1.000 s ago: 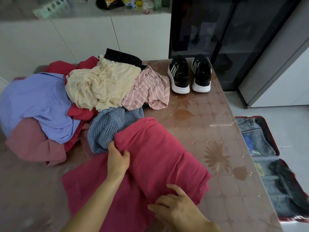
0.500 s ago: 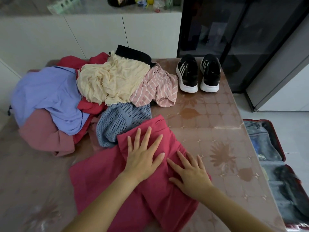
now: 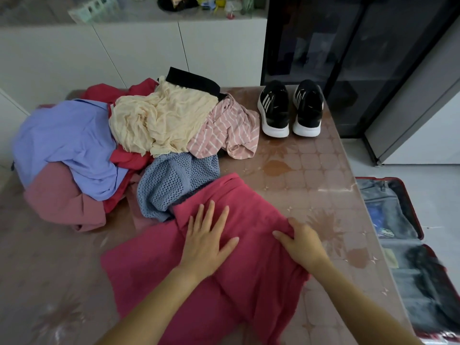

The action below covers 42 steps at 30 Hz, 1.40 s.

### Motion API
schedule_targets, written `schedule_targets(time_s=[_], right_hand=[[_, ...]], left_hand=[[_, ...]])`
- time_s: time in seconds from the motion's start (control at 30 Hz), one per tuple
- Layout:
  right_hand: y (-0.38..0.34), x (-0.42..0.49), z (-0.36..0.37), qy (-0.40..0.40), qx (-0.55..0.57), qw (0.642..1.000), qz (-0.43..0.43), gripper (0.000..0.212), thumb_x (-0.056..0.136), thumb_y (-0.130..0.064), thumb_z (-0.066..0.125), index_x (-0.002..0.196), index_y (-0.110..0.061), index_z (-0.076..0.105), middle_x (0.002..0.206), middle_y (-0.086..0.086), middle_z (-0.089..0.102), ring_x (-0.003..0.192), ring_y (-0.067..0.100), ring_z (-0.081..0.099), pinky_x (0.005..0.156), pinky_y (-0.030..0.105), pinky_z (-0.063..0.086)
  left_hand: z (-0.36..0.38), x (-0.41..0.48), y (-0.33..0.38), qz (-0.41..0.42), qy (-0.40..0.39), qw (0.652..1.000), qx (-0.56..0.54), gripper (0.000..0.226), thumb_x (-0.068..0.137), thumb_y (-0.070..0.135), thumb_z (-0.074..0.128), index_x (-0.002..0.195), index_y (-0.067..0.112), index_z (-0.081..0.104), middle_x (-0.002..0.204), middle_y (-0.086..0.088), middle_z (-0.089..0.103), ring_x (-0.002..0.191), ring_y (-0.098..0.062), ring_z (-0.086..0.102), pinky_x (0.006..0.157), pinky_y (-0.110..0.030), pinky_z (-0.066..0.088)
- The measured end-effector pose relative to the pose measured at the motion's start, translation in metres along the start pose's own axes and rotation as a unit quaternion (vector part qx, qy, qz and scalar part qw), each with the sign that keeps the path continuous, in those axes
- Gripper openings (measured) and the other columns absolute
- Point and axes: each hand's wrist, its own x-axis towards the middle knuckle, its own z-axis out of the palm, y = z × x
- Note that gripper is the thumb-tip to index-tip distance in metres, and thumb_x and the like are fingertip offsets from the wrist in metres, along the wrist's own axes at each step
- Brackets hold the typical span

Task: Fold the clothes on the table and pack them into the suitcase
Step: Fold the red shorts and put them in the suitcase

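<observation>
Left hand [image 3: 207, 241]: flat, fingers spread, pressing on the red garment [image 3: 239, 257].
Right hand [image 3: 302, 245]: its grip pinches the garment's right edge.
Red garment: partly folded, on the near part of the surface [image 3: 311, 175].
Clothes pile [image 3: 119, 145]: far left; lilac, cream, pink-striped, blue mesh and dusty pink pieces, unfolded.
Sneakers [image 3: 290, 108]: black pair, white soles, far right corner.
Suitcase [image 3: 408, 245]: open on the floor, right of the surface.

Two bare forearms reached in from the bottom edge. The left hand [image 3: 207, 241] and right hand [image 3: 302, 245] wore no gloves, rings, watch or bracelets. No sleeves showed anywhere along either arm.
</observation>
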Motion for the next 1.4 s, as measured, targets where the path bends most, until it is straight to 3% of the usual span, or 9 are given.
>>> schedule_targets(time_s=[0.27, 0.5, 0.57, 0.7, 0.87, 1.0, 1.1, 1.23, 1.4], right_hand=[[0.048, 0.010, -0.077, 0.137, 0.015, 0.990, 0.015, 0.025, 0.083, -0.032, 0.070, 0.103, -0.016, 0.068, 0.089, 0.012, 0.072, 0.089, 0.035, 0.065, 0.081, 0.042, 0.049], [0.019, -0.013, -0.087, 0.248, -0.062, 0.949, -0.187, 0.034, 0.082, -0.043, 0.051, 0.090, -0.017, 0.072, 0.065, 0.001, 0.065, 0.057, 0.030, 0.062, 0.065, 0.043, 0.050], [0.006, -0.029, -0.078, 0.229, -0.052, 0.944, -0.233, 0.028, 0.083, -0.039, 0.053, 0.096, -0.020, 0.070, 0.066, -0.004, 0.063, 0.057, 0.024, 0.061, 0.065, 0.042, 0.050], [-0.023, -0.069, -0.053, 0.160, -0.024, 0.933, -0.322, 0.027, 0.084, -0.040, 0.055, 0.109, -0.031, 0.060, 0.071, -0.012, 0.062, 0.066, 0.012, 0.060, 0.074, 0.037, 0.046], [-0.046, -0.106, -0.005, 0.036, -0.093, 0.915, -0.391, 0.033, 0.078, -0.049, 0.053, 0.109, -0.041, 0.057, 0.079, -0.019, 0.066, 0.071, -0.001, 0.061, 0.087, 0.028, 0.044], [-0.053, -0.116, 0.028, -0.039, -0.110, 0.910, -0.398, 0.035, 0.077, -0.056, 0.052, 0.108, -0.044, 0.061, 0.072, -0.020, 0.060, 0.068, -0.004, 0.058, 0.082, 0.027, 0.036], [-0.055, -0.114, 0.031, -0.021, -0.088, 0.913, -0.399, 0.037, 0.090, -0.062, 0.040, 0.110, -0.042, 0.064, 0.090, -0.020, 0.063, 0.086, -0.002, 0.061, 0.087, 0.029, 0.045], [-0.047, -0.097, 0.027, -0.006, -0.171, 0.938, -0.302, 0.051, 0.089, -0.069, 0.032, 0.125, -0.043, 0.056, 0.140, -0.001, 0.048, 0.126, 0.024, 0.045, 0.105, 0.051, 0.024], [-0.030, -0.087, 0.039, -0.086, -0.277, 0.927, -0.239, 0.063, 0.080, -0.079, 0.032, 0.134, -0.048, 0.044, 0.153, 0.003, 0.031, 0.133, 0.041, 0.035, 0.106, 0.064, 0.016]], left_hand=[[0.021, 0.008, 0.051, 0.064, -0.121, 0.990, 0.043, 0.076, 0.089, 0.068, 0.029, 0.145, 0.045, -0.016, 0.159, -0.001, -0.015, 0.144, -0.032, -0.018, 0.118, -0.048, -0.004], [0.024, 0.059, 0.074, 0.098, -0.119, 0.987, 0.053, 0.076, 0.091, 0.055, 0.043, 0.148, 0.043, -0.006, 0.160, 0.000, 0.000, 0.146, -0.035, -0.005, 0.115, -0.057, 0.004], [0.021, 0.062, 0.063, 0.125, -0.092, 0.985, -0.075, 0.072, 0.090, 0.040, 0.045, 0.151, 0.036, 0.005, 0.159, -0.001, 0.013, 0.146, -0.031, 0.007, 0.117, -0.054, 0.014], [-0.013, 0.047, 0.037, -0.036, 0.021, 0.863, -0.503, 0.072, 0.086, 0.046, 0.049, 0.147, 0.016, 0.027, 0.150, -0.003, 0.036, 0.139, -0.016, 0.034, 0.117, -0.039, 0.025], [-0.048, 0.020, 0.007, -0.160, 0.120, 0.781, -0.592, 0.085, 0.081, 0.073, 0.046, 0.145, 0.019, 0.037, 0.147, 0.009, 0.038, 0.136, -0.003, 0.033, 0.118, -0.032, 0.020], [-0.044, 0.006, -0.011, -0.220, 0.164, 0.790, -0.548, 0.057, 0.092, 0.028, 0.058, 0.142, 0.011, 0.036, 0.136, 0.001, 0.045, 0.126, -0.008, 0.042, 0.104, -0.020, 0.029], [-0.033, 0.001, -0.036, -0.263, 0.199, 0.826, -0.458, 0.050, 0.093, 0.007, 0.053, 0.140, 0.004, 0.036, 0.133, -0.013, 0.051, 0.125, -0.022, 0.047, 0.103, -0.024, 0.032], [-0.032, -0.012, -0.034, -0.179, 0.293, 0.902, -0.261, 0.048, 0.093, 0.018, 0.054, 0.136, 0.003, 0.042, 0.139, -0.016, 0.044, 0.132, -0.027, 0.038, 0.110, -0.027, 0.025], [-0.029, -0.004, -0.012, 0.017, 0.209, 0.977, -0.045, 0.051, 0.087, 0.046, 0.054, 0.132, 0.023, 0.050, 0.141, 0.000, 0.045, 0.133, -0.023, 0.037, 0.111, -0.047, 0.029]])
